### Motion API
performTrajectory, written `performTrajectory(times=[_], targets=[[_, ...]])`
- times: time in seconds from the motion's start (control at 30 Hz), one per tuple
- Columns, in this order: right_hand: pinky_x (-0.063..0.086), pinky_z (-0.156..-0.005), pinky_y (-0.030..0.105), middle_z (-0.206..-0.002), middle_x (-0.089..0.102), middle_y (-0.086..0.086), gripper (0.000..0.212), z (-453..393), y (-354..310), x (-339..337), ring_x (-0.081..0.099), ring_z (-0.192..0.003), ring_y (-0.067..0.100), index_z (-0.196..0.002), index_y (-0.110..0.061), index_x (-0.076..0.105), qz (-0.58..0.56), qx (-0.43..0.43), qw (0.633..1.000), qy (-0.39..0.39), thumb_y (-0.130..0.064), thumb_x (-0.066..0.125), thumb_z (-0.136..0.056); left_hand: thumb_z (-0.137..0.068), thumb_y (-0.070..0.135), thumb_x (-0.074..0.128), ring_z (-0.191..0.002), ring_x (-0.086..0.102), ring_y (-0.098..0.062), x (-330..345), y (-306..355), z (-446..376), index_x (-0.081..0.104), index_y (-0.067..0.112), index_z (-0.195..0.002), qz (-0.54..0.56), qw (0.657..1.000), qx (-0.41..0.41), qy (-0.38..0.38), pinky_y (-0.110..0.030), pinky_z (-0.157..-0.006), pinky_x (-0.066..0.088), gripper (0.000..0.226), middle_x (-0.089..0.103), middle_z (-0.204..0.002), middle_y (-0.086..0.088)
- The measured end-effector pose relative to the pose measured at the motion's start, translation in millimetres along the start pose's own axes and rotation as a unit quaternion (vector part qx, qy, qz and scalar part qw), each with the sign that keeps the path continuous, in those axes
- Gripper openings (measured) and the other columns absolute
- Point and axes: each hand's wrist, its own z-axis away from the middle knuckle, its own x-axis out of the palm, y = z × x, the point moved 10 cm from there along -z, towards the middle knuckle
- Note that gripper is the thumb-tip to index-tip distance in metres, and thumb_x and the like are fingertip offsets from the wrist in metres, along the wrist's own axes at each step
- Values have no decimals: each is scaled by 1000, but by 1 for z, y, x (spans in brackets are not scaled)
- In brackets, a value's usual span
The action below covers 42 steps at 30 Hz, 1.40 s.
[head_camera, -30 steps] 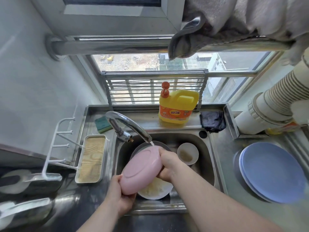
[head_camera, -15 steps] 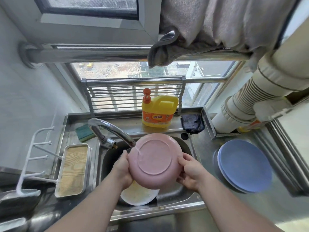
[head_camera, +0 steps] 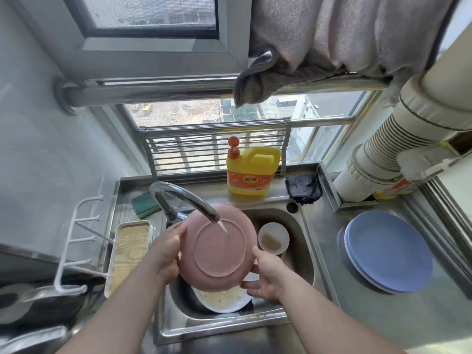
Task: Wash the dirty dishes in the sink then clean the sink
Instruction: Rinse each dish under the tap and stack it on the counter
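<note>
Pink plate (head_camera: 217, 249) now sits lower and further under the faucet (head_camera: 186, 198) than half a second back, water hitting its upturned base; I see it over the sink (head_camera: 301, 254), above a dirty white plate (head_camera: 222, 300). Small bowl (head_camera: 273, 238) now uncovered beside it. Left hand (head_camera: 166, 254) grips the left rim, fingers curled behind. Right hand (head_camera: 265, 277) holds the lower right rim, thumb on the base, fingers underneath. Blue plates (head_camera: 388, 251) on the counter.

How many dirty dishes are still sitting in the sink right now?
2 visible: a white plate with residue at the basin's near side under the held pink plate, and a small bowl with brown residue right of it. More may be hidden behind the pink plate.
</note>
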Motion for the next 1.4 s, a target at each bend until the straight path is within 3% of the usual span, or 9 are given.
performTrajectory(times=[0.17,0.33,0.6,0.7,0.77,0.87,1.03,1.23,1.4], targets=[[57,-82,40,-123,69,5,38,-1,1,4,68,-102,39,-122,-24,66,58,7,998,19,-54,58,-101,-108,31,51,-87,77,-27,-21,-42,14,71,18,-122,-8,997,-69,19,-38,-66,61,27,81,-99,-6],[37,-49,24,-98,65,14,35,-5,-31,-33,51,-62,19,-129,-8,59,199,-94,970,106,-19,53,-96,-103,17,60,-100,73,-36,1,-94,17,64,13,-124,-11,992,-127,3,-50,-79,64,22,78,-108,-15],[54,-56,25,-81,74,6,42,33,-95,-81,66,-61,12,-125,-13,72,165,-229,955,89,6,47,-98,-91,6,68,-38,55,-21,52,-149,34,54,-2,-106,178,927,-325,-58,-23,-29,45,22,51,-67,-10],[49,-106,32,-118,64,-2,42,53,-118,-83,64,-111,16,-133,-36,69,397,-312,859,88,-14,55,-101,-96,11,64,-29,53,-23,73,-149,44,53,-11,-105,222,894,-372,-116,-28,-23,42,26,51,-60,-13],[44,-104,32,-117,50,-9,35,66,-130,-81,55,-111,14,-136,-51,61,520,-363,766,105,-37,56,-103,-99,20,63,-26,51,-26,86,-150,55,53,-13,-113,241,871,-403,-144,-29,-20,39,37,50,-60,-14],[49,-95,37,-116,59,-9,27,92,-144,-77,60,-108,18,-123,-40,70,512,-463,717,96,-32,54,-102,-87,20,66,-32,54,-30,109,-156,75,56,-16,-115,273,841,-425,-194,-29,-26,45,47,55,-75,-21],[53,-82,41,-108,73,-2,35,108,-149,-110,66,-97,26,-119,-38,64,471,-523,695,147,-24,47,-91,-98,22,65,-84,69,-32,126,-158,54,73,-4,-111,320,907,-250,-115,-38,-76,63,31,71,-103,-22],[42,-65,43,-96,73,11,34,67,-138,-235,63,-84,42,-139,-44,44,442,-404,757,263,-36,39,-106,-103,52,60,-61,45,-18,172,-144,41,72,21,-84,-43,994,-57,-80,-25,-52,36,39,51,-64,1],[42,-74,45,-110,72,18,39,72,-119,-352,64,-99,45,-147,-28,47,411,-353,776,324,-31,35,-110,-101,37,48,-71,62,-20,281,-118,57,63,27,-91,-378,909,155,-83,-37,-65,46,20,68,-72,12]])
